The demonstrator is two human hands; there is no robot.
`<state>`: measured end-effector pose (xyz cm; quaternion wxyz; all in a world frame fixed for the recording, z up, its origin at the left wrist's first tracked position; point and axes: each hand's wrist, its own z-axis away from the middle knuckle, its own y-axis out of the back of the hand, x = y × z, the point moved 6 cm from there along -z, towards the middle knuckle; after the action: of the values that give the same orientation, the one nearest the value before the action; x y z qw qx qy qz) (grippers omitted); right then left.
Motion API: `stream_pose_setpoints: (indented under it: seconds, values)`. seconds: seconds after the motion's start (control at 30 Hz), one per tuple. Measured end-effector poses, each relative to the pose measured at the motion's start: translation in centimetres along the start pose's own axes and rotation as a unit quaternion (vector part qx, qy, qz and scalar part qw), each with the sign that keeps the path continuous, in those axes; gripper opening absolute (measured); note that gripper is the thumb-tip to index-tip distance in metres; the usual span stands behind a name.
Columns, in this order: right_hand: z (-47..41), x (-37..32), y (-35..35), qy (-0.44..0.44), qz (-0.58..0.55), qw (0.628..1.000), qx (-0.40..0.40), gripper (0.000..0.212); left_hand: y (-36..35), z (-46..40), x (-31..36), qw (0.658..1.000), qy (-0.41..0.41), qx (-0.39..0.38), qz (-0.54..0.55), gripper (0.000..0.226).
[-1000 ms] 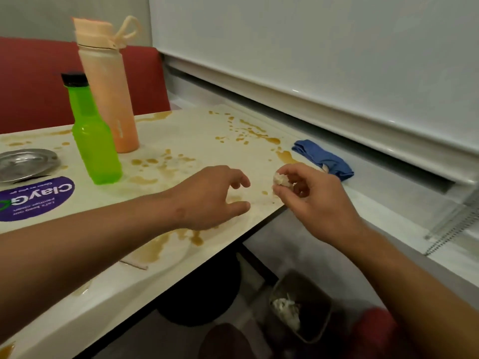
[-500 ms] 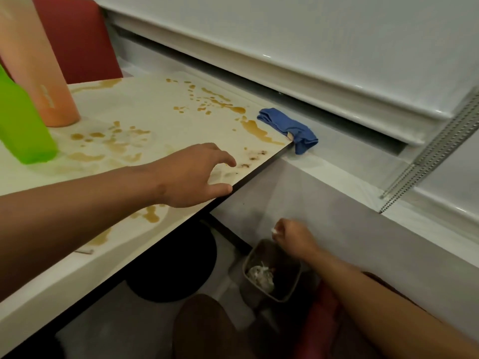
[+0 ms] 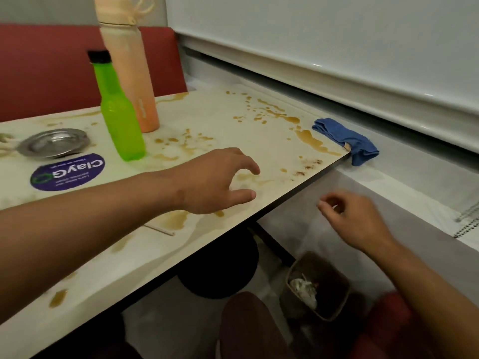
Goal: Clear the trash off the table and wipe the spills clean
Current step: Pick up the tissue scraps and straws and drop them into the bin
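Brown spills [image 3: 308, 137] spot the pale table [image 3: 212, 117], thickest near its right edge. A folded blue cloth [image 3: 347, 139] lies at the table's far right corner. My left hand [image 3: 220, 182] hovers over the table near the edge, fingers spread and holding nothing. My right hand [image 3: 355, 218] hangs in the air beyond the table edge, above the floor, fingers loosely curled and empty. Below it a small brown bin [image 3: 334, 304] on the floor holds crumpled white paper [image 3: 303, 287]. A thin white stick [image 3: 160, 230] lies on the table by my left forearm.
A green bottle [image 3: 120, 117] and a peach bottle [image 3: 129, 73] stand at the back of the table. A steel plate [image 3: 54, 143] and a purple sticker [image 3: 67, 171] sit to the left. A red bench [image 3: 44, 71] is behind; a white window ledge [image 3: 404, 172] runs along the right.
My right hand carried a small crumpled scrap down to the bin, dropped it, and has come back up empty beside the table edge. My left hand stayed over the table.
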<state>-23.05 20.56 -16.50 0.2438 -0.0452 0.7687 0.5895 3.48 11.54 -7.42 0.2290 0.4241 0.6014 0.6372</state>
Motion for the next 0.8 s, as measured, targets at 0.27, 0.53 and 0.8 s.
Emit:
stream_pose_setpoints:
  seconds: [0.27,0.53,0.8]
  values:
    - [1.2,-16.7,8.3,0.212,-0.075,0.974,0.037,0.02,6.3,9.8,-4.7,0.992,0.099,0.043,-0.063,0.044]
    - [1.6,-29.0,1.3,0.361,-0.084,0.923,-0.1,0.022,9.5,20.3,-8.8,0.972,0.212,0.028,-0.101,0.047]
    - [3.8,-35.9,-6.5,0.469,0.104,0.847,-0.228,0.03,9.9,29.3,-13.2,0.932,0.351,-0.013,-0.09,0.05]
